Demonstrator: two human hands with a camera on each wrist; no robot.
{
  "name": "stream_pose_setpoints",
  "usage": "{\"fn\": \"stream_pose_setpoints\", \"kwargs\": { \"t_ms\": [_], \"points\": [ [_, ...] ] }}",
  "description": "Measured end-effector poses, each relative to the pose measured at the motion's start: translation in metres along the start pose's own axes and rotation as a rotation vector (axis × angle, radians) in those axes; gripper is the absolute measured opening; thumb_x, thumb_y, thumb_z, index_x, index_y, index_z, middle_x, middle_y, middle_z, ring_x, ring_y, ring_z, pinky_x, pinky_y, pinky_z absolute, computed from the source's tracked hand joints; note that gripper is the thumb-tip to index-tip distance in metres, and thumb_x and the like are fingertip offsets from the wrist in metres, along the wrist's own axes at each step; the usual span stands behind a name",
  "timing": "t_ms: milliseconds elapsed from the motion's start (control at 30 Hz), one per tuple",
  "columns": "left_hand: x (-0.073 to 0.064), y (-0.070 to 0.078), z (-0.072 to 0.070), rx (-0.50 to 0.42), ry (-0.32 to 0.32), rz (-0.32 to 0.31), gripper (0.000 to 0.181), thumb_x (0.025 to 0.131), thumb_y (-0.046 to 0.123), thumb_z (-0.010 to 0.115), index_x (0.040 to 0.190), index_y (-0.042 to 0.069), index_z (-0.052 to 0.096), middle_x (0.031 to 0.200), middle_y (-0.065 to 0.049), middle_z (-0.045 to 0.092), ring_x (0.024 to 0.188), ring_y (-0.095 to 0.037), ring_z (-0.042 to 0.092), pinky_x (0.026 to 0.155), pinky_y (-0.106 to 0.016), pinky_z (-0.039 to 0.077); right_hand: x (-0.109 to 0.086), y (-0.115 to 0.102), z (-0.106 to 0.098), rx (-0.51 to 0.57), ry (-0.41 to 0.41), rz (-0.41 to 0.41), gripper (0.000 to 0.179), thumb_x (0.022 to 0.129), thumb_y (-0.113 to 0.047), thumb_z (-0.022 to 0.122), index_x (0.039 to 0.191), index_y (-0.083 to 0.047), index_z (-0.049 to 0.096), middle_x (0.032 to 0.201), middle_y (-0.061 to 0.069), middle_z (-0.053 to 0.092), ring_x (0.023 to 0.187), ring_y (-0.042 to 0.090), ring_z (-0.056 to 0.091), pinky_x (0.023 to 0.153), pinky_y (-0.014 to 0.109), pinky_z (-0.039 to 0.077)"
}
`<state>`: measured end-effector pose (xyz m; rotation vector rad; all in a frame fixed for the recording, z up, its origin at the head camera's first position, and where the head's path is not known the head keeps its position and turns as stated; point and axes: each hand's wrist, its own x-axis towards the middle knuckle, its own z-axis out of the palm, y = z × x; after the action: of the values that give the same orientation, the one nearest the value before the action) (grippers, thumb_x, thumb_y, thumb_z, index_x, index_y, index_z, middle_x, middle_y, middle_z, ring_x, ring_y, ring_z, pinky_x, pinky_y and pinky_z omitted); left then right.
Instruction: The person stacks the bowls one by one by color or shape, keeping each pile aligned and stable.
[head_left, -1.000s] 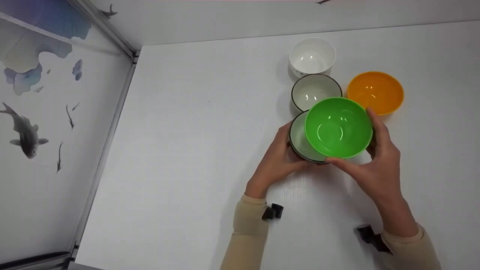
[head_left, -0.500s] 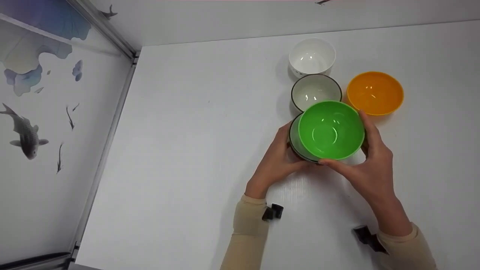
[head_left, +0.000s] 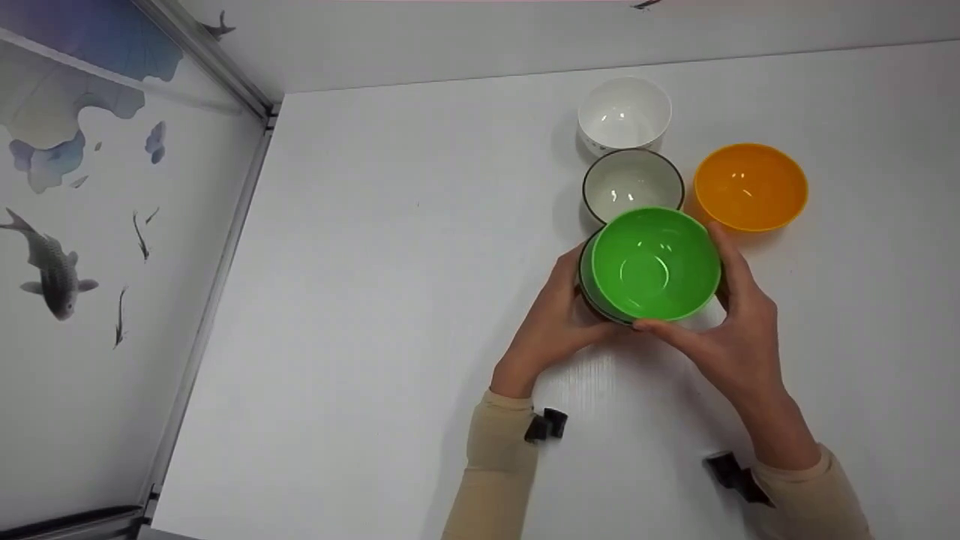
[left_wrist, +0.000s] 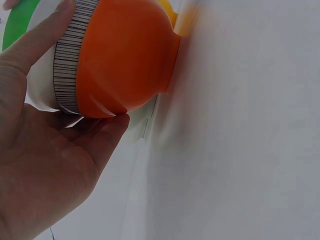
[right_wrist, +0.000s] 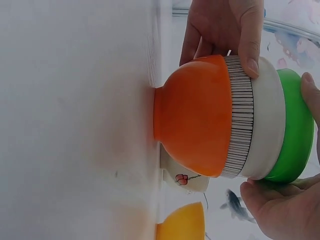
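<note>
My left hand [head_left: 551, 319] holds a stack of nested bowls standing on the table. Lowest is an orange-red bowl [right_wrist: 197, 117]; above it show a band of black vertical lines [right_wrist: 240, 120] and a plain off-white bowl wall [right_wrist: 267, 115]. In the left wrist view the thumb lies along the lined band and the fingers touch the orange-red bowl. My right hand [head_left: 739, 345] grips a bright green bowl [head_left: 652, 262] by its side, thumb near, fingers on the far right. The green bowl sits at the stack's mouth, its lower part hidden inside the off-white one.
Just behind the stack stands a grey-white bowl with a dark rim [head_left: 632, 184]. Farther back is a white bowl [head_left: 624, 116], and to the right a yellow-orange bowl [head_left: 750, 187]. Painted wall panels [head_left: 75, 300] border the white table [head_left: 360, 300] on the left.
My right hand has moved the green bowl left and slightly toward me, so it now covers most of the stack's mouth. The left hand and the other bowls have stayed put.
</note>
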<state>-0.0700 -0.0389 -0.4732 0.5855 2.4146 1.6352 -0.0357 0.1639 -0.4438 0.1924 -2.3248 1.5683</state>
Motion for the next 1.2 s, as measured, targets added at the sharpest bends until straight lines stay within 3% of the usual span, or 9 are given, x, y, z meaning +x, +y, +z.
{"fn": "stream_pose_setpoints", "kwargs": {
  "t_ms": [700,1033,1100,1200],
  "points": [
    [0.0005,0.0006,0.0002,0.003,0.001,0.0,0.101,0.078,0.023,0.086,0.156,0.01,0.022,0.159,-0.006,0.035,0.148,-0.013,0.034,0.122,-0.025,0.028,-0.0024,0.0022,0.0022,-0.063,-0.014,0.018,0.119,0.052,-0.004,0.098,0.154,-0.008,0.037,0.151,0.011,0.05,0.134,-0.003,0.046,0.108,0.007,0.037],
    [0.0004,0.0005,0.0,0.006,-0.006,-0.006,0.101,0.079,0.024,0.085,0.156,0.009,0.022,0.158,-0.007,0.035,0.148,-0.013,0.034,0.122,-0.026,0.028,-0.0012,0.0006,0.0034,-0.133,-0.043,0.036,0.119,0.054,-0.012,0.099,0.155,-0.01,0.035,0.153,0.008,0.047,0.139,0.028,0.046,0.11,0.007,0.032],
    [0.0005,0.0005,0.0,0.01,-0.008,-0.007,0.101,0.079,0.024,0.085,0.156,0.009,0.022,0.158,-0.007,0.035,0.148,-0.013,0.033,0.123,-0.026,0.027,-0.0012,0.0007,0.0032,-0.148,-0.053,0.044,0.119,0.055,-0.014,0.099,0.155,-0.011,0.035,0.154,0.007,0.046,0.14,0.028,0.045,0.114,0.012,0.033],
    [0.0006,0.0008,0.0001,0.015,-0.01,-0.013,0.102,0.079,0.025,0.086,0.156,0.009,0.022,0.158,-0.007,0.035,0.148,-0.013,0.033,0.123,-0.026,0.027,-0.0009,0.0006,0.0027,-0.167,-0.068,0.058,0.119,0.056,-0.018,0.099,0.156,-0.014,0.034,0.156,0.005,0.044,0.143,0.029,0.041,0.12,0.035,0.036]
  ]
}}
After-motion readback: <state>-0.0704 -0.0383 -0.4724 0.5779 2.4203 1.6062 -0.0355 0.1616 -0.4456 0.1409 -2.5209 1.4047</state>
